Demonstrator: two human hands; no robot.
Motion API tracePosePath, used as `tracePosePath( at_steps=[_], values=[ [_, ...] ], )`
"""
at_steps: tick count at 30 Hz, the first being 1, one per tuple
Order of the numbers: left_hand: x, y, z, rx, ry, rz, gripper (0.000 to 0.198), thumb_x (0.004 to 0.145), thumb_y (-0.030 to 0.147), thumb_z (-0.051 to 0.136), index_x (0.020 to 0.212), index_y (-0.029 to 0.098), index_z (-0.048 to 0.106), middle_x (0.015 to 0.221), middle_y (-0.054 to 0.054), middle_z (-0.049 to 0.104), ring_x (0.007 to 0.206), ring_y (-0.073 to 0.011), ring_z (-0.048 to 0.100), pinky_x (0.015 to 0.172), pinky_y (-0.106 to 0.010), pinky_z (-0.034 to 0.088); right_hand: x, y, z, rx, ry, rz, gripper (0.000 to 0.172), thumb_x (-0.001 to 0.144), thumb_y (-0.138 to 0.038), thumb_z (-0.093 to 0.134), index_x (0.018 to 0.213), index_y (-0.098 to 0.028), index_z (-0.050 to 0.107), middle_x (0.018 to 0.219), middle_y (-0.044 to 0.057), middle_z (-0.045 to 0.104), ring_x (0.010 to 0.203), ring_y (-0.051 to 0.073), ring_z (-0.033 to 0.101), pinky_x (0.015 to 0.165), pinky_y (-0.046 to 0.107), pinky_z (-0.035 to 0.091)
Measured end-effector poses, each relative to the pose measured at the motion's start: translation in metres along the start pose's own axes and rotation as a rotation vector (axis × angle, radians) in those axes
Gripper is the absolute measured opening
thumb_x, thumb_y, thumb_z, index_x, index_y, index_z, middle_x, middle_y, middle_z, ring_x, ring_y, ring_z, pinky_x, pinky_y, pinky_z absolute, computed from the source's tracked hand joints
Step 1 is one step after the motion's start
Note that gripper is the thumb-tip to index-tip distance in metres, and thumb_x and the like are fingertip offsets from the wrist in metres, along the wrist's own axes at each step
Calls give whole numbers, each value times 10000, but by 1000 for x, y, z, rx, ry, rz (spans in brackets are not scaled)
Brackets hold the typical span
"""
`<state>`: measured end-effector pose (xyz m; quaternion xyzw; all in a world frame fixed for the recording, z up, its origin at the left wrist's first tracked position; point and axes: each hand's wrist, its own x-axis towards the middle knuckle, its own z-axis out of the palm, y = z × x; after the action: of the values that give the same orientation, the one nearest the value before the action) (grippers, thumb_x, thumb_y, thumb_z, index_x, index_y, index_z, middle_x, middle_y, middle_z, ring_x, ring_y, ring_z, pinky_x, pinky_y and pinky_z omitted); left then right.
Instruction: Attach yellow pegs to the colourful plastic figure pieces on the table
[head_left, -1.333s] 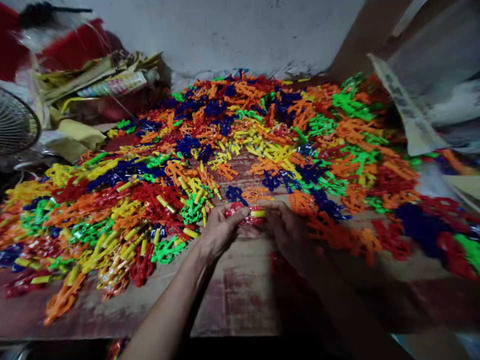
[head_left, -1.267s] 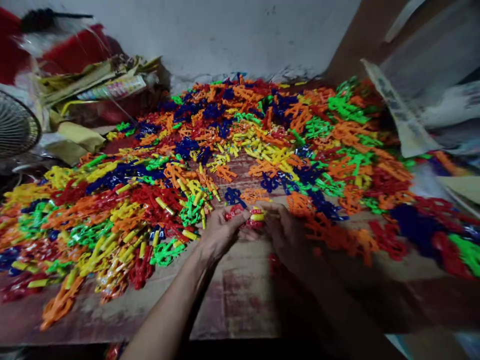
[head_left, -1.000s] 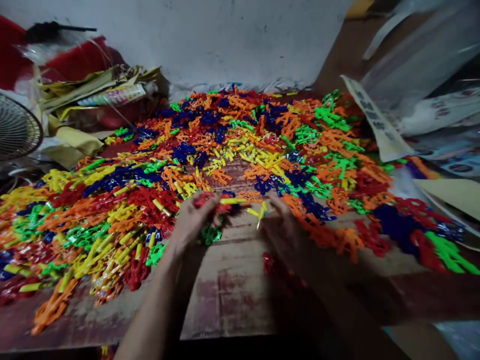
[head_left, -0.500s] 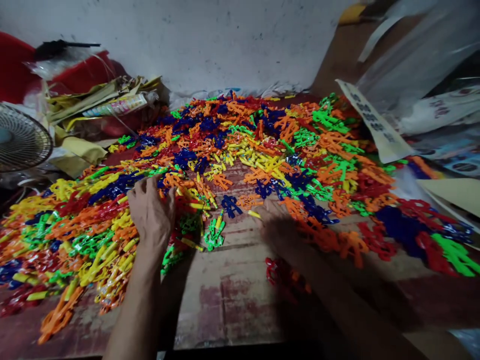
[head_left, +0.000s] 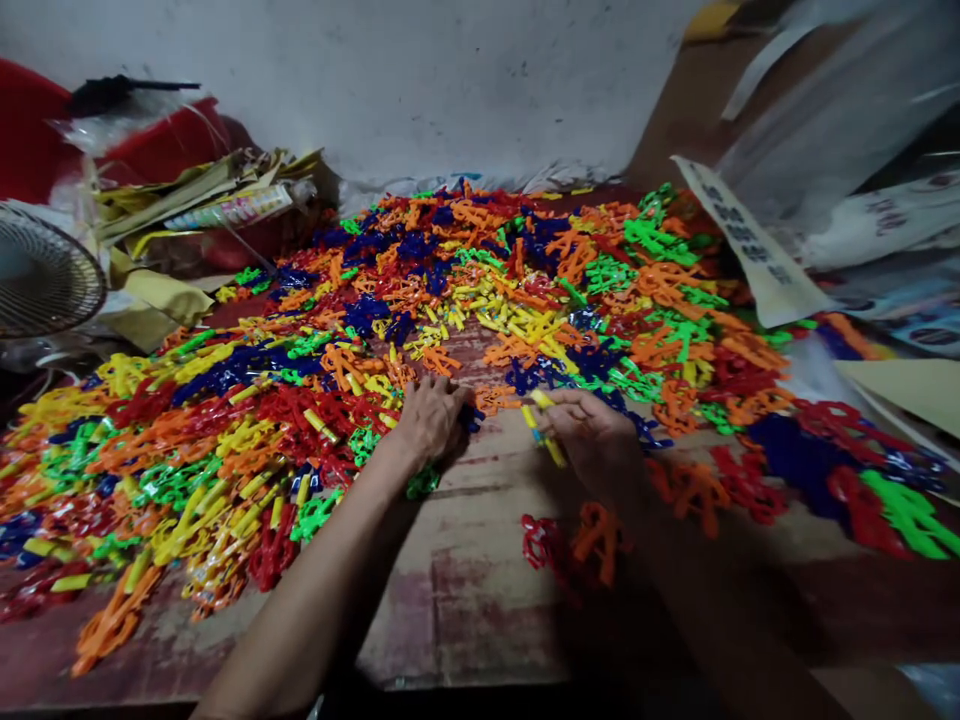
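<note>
A wide heap of small plastic toy parts (head_left: 480, 290) in red, orange, yellow, green and blue covers a worn board (head_left: 465, 580). My left hand (head_left: 431, 420) lies palm down at the heap's near edge, fingers curled over a blue piece (head_left: 471, 415). My right hand (head_left: 592, 435) is just to its right, pinching two or three short yellow sticks (head_left: 544, 432) between thumb and fingers. A green piece (head_left: 424, 482) lies under my left wrist. A red piece (head_left: 541, 542) and an orange piece (head_left: 596, 530) lie apart on the board below my right hand.
A fan grille (head_left: 45, 285) stands at the left edge beside crumpled papers and bags (head_left: 202, 200). A white wall (head_left: 450, 80) rises behind the heap. Plastic sheeting and printed paper (head_left: 750, 245) lean at the right. Bare board shows near the front edge.
My hands parted and dropped a red assembled piece. The left hand reached out left into the heap, then came back to a blue piece; the right hand picked up yellow sticks.
</note>
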<state>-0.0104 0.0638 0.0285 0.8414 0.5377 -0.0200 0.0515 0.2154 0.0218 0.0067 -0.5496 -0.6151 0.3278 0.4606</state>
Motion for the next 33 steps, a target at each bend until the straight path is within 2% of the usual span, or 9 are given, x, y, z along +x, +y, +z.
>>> tracePosePath(
  at_steps=[5, 9, 11, 13, 15, 17, 21, 26, 33],
  values=[
    [-6, -7, 2, -197, 127, 97, 317, 991, 351, 436, 1078, 171, 682, 1028, -123, 634, 948, -244, 606, 869, -365, 470, -16, -5, 13, 171, -6, 141, 295, 854, -443, 590, 940, -176, 678, 563, -31, 548, 530, 138, 521, 531, 270, 410],
    [-21, -8, 2, -668, 283, -6, 301, 999, 366, 425, 947, 161, 640, 785, -49, 632, 675, -157, 574, 643, -256, 435, -15, -20, 23, 320, -35, 129, 284, 875, -458, 579, 949, -194, 652, 566, -48, 526, 536, 136, 544, 563, 275, 430],
    [-29, -4, -2, -1017, 230, -38, 321, 974, 449, 482, 943, 164, 625, 741, -28, 637, 586, -132, 554, 560, -235, 406, -9, -27, 24, 367, -14, 134, 260, 864, -440, 618, 963, -200, 634, 578, -53, 537, 551, 135, 554, 582, 273, 435],
    [-38, 0, -5, -1336, 103, -43, 386, 916, 531, 573, 918, 149, 625, 747, -36, 656, 514, -105, 524, 491, -220, 370, -3, -30, 24, 405, -6, 167, 263, 835, -422, 675, 967, -199, 627, 594, -50, 565, 563, 132, 558, 594, 270, 436],
    [-45, 4, -7, -1530, -16, -47, 445, 839, 569, 671, 894, 129, 638, 760, -47, 666, 472, -76, 474, 453, -209, 326, 1, -27, 24, 426, -55, 196, 276, 814, -420, 709, 951, -191, 637, 628, -35, 599, 569, 126, 549, 592, 266, 428],
    [-51, 7, -6, -1610, -77, -18, 469, 807, 564, 718, 939, 119, 654, 785, -46, 660, 480, -57, 442, 454, -200, 300, -1, -22, 25, 439, -133, 201, 277, 815, -431, 711, 937, -189, 651, 663, -21, 619, 574, 123, 535, 581, 264, 416],
    [-56, 10, 2, -1660, -165, 112, 456, 862, 518, 684, 1077, 119, 643, 801, -34, 634, 512, -46, 411, 484, -196, 273, -10, -17, 27, 459, -241, 191, 249, 853, -439, 682, 928, -202, 665, 675, -18, 613, 618, 133, 538, 591, 261, 407],
    [-54, 13, 8, -1786, -255, 81, 477, 861, 484, 691, 1156, 120, 601, 796, -42, 635, 540, -64, 427, 489, -197, 276, -15, -17, 22, 427, -401, 161, 222, 903, -412, 648, 961, -198, 654, 748, -4, 637, 691, 135, 564, 660, 261, 434],
    [-55, 14, 16, -1707, -246, 149, 440, 896, 487, 659, 1151, 137, 579, 822, -60, 655, 549, -76, 438, 502, -207, 294, -18, -11, 26, 664, -412, 308, 288, 814, -472, 731, 880, -219, 610, 756, -10, 651, 640, 131, 593, 633, 266, 477]
  ],
)
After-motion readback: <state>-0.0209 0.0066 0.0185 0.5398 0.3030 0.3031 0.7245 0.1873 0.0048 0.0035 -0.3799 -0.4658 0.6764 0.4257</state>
